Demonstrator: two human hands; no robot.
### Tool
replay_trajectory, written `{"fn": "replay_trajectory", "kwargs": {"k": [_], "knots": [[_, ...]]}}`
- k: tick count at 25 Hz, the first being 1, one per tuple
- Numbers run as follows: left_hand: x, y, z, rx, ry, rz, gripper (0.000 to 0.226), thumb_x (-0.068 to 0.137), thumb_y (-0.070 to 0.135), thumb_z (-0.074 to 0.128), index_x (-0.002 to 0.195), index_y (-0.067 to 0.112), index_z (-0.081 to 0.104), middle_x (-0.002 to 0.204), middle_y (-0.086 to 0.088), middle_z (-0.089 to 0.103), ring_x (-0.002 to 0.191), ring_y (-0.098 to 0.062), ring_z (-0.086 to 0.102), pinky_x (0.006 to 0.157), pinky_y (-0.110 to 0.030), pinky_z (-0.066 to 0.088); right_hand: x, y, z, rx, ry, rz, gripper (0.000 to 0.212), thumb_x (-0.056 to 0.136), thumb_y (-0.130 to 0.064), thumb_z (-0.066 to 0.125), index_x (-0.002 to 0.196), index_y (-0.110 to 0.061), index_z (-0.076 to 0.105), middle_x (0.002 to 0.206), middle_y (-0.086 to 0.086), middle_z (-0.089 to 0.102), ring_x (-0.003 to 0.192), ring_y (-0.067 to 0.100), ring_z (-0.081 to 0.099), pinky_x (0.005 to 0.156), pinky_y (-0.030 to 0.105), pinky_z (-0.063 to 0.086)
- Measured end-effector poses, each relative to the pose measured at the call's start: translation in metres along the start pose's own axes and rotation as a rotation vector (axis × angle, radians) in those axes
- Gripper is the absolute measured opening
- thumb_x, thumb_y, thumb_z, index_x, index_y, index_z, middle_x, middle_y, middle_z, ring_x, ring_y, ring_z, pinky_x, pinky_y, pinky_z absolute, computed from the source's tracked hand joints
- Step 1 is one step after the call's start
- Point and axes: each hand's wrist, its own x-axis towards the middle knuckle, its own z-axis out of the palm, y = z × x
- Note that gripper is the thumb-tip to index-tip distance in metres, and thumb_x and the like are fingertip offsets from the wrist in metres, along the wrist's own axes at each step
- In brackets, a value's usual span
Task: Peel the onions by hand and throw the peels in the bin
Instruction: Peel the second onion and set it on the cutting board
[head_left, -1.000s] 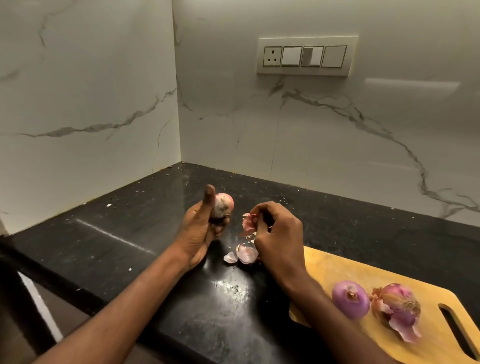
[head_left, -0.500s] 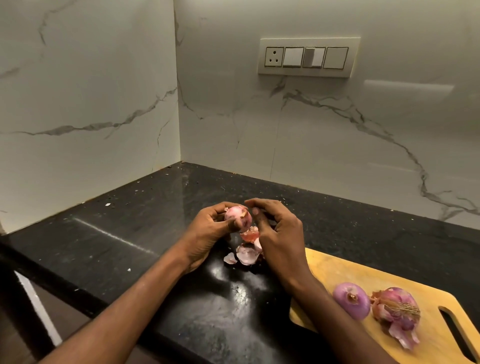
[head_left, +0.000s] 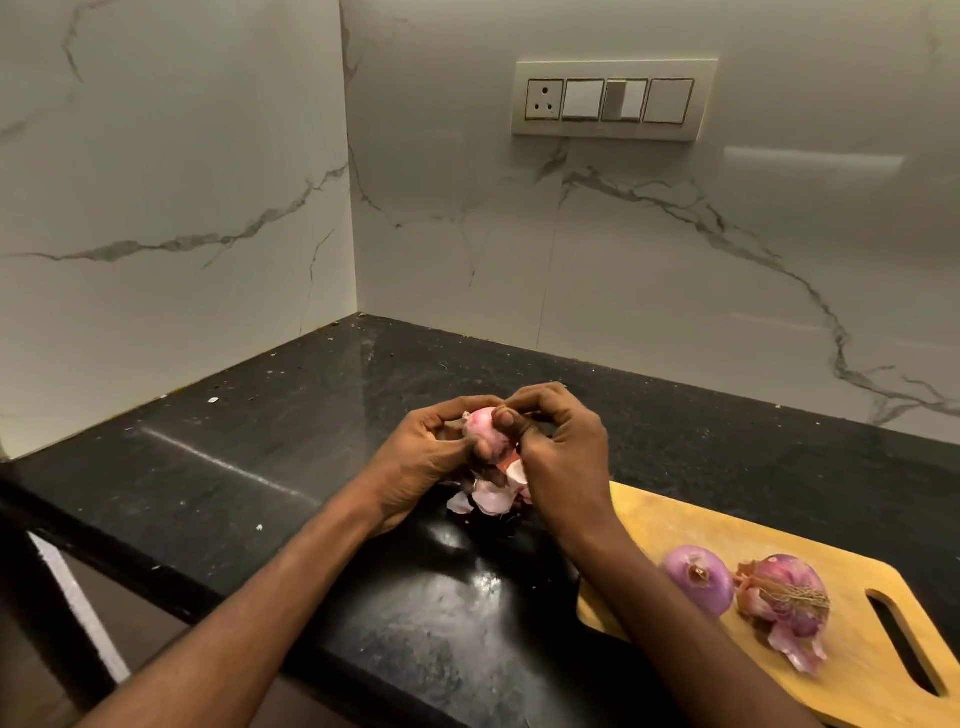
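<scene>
Forearms reach in from the near edge of the black bench (head_left: 270, 431) and meet over its middle, where both hands close on one pink onion (head_left: 485, 428) held just above the surface. The left hand (head_left: 423, 457) cups the onion from the left, its fingers curled over the top and its thumb tucked under the near side. The right hand (head_left: 563, 452) grips from the right, thumb pressed on the onion's front face and fingers bent over the far side, so the bulb shows only in the gap between the two hands. Directly beneath them, loose peels (head_left: 488, 499) lie in a small heap on the bench, touching one another. To the right, a wooden cutting board (head_left: 857, 670) sits at the bench's near right corner, carrying a smooth purple onion (head_left: 698, 579) and, just beside it on the right, a partly peeled onion (head_left: 789, 597) with skin hanging loose. Beyond the hands the bench runs to its far corner against marble walls, where a switch panel (head_left: 613, 98) is mounted on the back wall.
</scene>
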Motion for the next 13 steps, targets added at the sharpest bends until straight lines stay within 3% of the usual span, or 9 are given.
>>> {"fn": "replay_trajectory", "kwargs": {"k": [4,8,11,13], "knots": [[-0.0006,-0.0007,-0.0011,-0.023,-0.016,-0.026,0.05,0.075,0.01,0.083,0.123,0.02,0.074,0.116,-0.027,0.073,0.093,-0.034,0.073,0.076,-0.037,0.065,-0.0042,-0.0049,0.0082,-0.038,-0.005,0.103,0.02,0.095,0.003,0.063,0.086,-0.014,0.067,0.09,-0.002,0.069,0.086,0.008,0.066,0.068,0.025,0.058],[-0.0001,-0.002,-0.002,-0.026,-0.032,-0.04,0.053,0.077,0.016,0.084,0.129,0.017,0.071,0.119,-0.028,0.071,0.102,-0.046,0.069,0.093,-0.058,0.058,0.0019,-0.0057,0.0113,0.141,0.062,0.313,0.017,0.101,-0.009,0.061,0.089,-0.013,0.071,0.087,0.002,0.073,0.084,0.015,0.071,0.069,0.03,0.06],[-0.0008,-0.0006,-0.0016,-0.043,-0.022,-0.034,0.05,0.077,0.015,0.083,0.126,0.018,0.073,0.118,-0.025,0.073,0.101,-0.045,0.07,0.092,-0.055,0.06,0.0007,-0.0068,0.0117,0.285,0.051,0.405,0.018,0.105,-0.013,0.058,0.093,-0.011,0.071,0.09,0.006,0.074,0.085,0.017,0.072,0.068,0.03,0.059],[-0.0002,-0.001,-0.0015,-0.04,-0.018,-0.026,0.047,0.079,0.013,0.082,0.126,0.018,0.073,0.119,-0.025,0.072,0.105,-0.05,0.069,0.095,-0.061,0.056,0.0005,-0.0085,0.0124,0.277,0.023,0.404,0.019,0.105,-0.014,0.057,0.092,-0.01,0.07,0.09,0.007,0.073,0.082,0.015,0.071,0.066,0.028,0.059]]}}
